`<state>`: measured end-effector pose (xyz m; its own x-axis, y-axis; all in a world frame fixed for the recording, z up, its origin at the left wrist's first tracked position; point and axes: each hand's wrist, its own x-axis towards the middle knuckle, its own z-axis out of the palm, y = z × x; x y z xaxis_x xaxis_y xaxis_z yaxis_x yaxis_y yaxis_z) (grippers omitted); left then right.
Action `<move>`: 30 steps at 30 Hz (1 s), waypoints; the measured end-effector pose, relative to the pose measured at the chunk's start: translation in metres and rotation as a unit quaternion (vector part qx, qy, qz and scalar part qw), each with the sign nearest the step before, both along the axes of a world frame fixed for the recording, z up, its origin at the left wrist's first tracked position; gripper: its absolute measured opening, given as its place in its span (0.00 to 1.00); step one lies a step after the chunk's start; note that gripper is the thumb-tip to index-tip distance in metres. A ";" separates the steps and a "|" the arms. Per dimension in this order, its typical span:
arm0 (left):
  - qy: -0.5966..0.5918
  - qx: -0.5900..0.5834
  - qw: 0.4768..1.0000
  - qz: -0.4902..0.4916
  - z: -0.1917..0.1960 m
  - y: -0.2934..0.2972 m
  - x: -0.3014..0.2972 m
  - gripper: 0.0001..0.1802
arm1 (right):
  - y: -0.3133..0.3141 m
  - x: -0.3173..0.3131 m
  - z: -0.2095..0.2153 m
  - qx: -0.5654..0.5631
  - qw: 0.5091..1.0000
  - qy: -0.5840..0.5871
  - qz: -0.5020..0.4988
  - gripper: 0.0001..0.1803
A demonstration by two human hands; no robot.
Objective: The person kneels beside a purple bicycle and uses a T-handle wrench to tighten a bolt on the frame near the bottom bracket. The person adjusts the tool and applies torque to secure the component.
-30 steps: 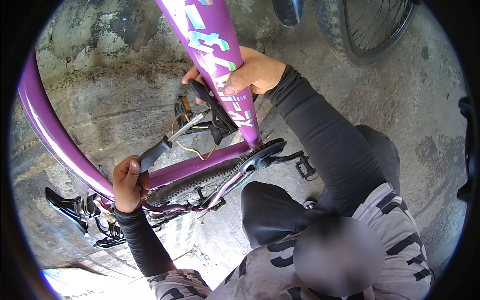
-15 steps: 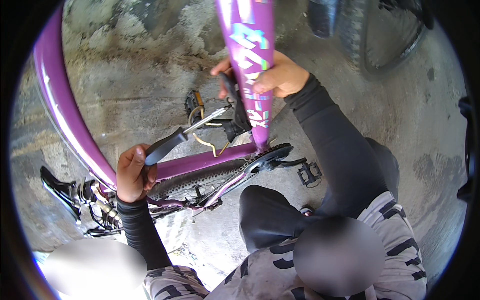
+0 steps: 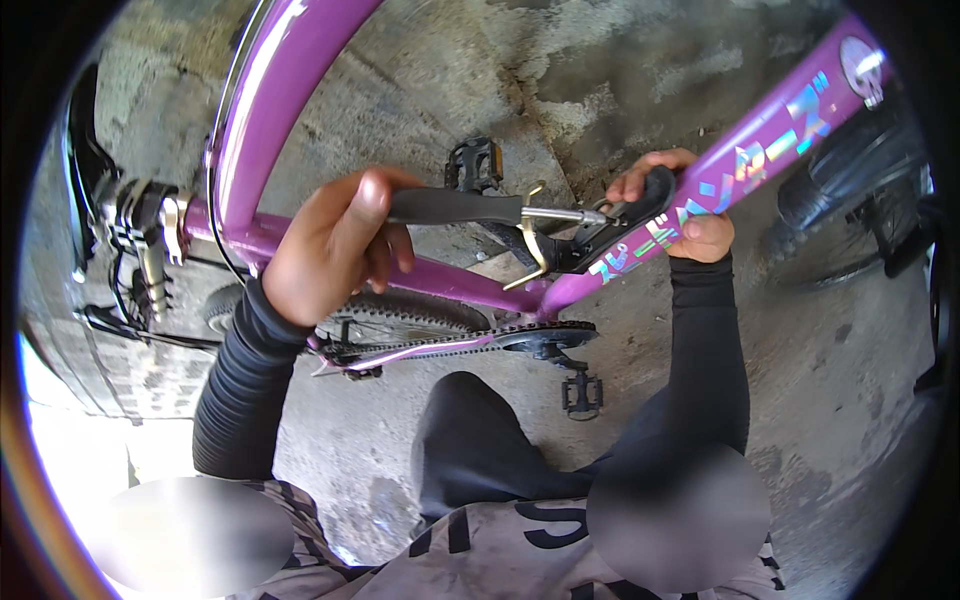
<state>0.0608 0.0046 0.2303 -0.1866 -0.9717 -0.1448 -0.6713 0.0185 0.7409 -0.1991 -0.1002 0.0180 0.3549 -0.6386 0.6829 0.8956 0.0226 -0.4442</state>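
Note:
My left hand [image 3: 335, 245] is closed around the rear of a screwdriver [image 3: 455, 207] with a dark grey handle and a metal shaft. The shaft's tip meets a black holder [image 3: 625, 222] lying against the purple bicycle frame [image 3: 735, 170]. My right hand [image 3: 700, 240] wraps round the frame's thick tube, fingers on the far side by the holder's upper end and thumb side nearer me. Part of that grip is hidden behind the tube. A bent gold-coloured wire-like part [image 3: 540, 250] sticks out beside the holder's lower end.
Below the tube are the chainring [image 3: 550, 338], a black pedal [image 3: 582, 395] and a knobby tyre [image 3: 420, 308]. Another pedal [image 3: 473, 165] stands beyond the frame. Handlebar parts [image 3: 145, 230] are at left. A second wheel [image 3: 870, 240] is at right, over the concrete floor [image 3: 660, 60].
The frame's thick tube now slants up to the right in view. My left hand and the screwdriver appear further right and higher, the screwdriver nearly level. My right hand still grips the tube.

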 end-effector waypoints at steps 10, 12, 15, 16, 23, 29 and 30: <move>-0.156 -0.251 0.936 -0.189 -0.002 -0.008 0.000 0.12 | -0.004 -0.004 0.001 -0.038 0.999 0.006 0.021 0.35; -0.295 -0.354 0.847 -0.265 0.005 -0.006 0.001 0.15 | -0.005 -0.003 -0.002 -0.029 0.999 0.005 0.017 0.35; -0.240 -0.366 0.859 -0.265 -0.004 -0.008 0.006 0.19 | -0.005 -0.003 -0.001 -0.034 0.999 0.004 0.018 0.35; -0.192 -0.355 0.879 -0.254 -0.005 -0.010 0.003 0.21 | -0.006 -0.002 -0.001 -0.038 0.999 0.003 0.019 0.35; 0.020 0.101 0.994 0.036 0.007 -0.011 -0.004 0.18 | -0.005 -0.006 -0.001 -0.039 0.999 0.019 0.008 0.36; -0.077 -0.058 0.995 -0.039 0.006 -0.005 -0.005 0.15 | -0.006 -0.004 -0.003 -0.041 0.999 0.025 0.013 0.36; -0.098 -0.067 0.992 -0.032 0.010 -0.005 -0.009 0.15 | -0.007 -0.006 -0.004 -0.043 0.999 0.029 0.014 0.36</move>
<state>0.0519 -0.0004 0.2399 -0.2294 -0.9719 -0.0536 -0.7964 0.1558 0.5844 -0.2049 -0.1072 0.0141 0.4119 -0.5683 0.7124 0.8680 0.0067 -0.4965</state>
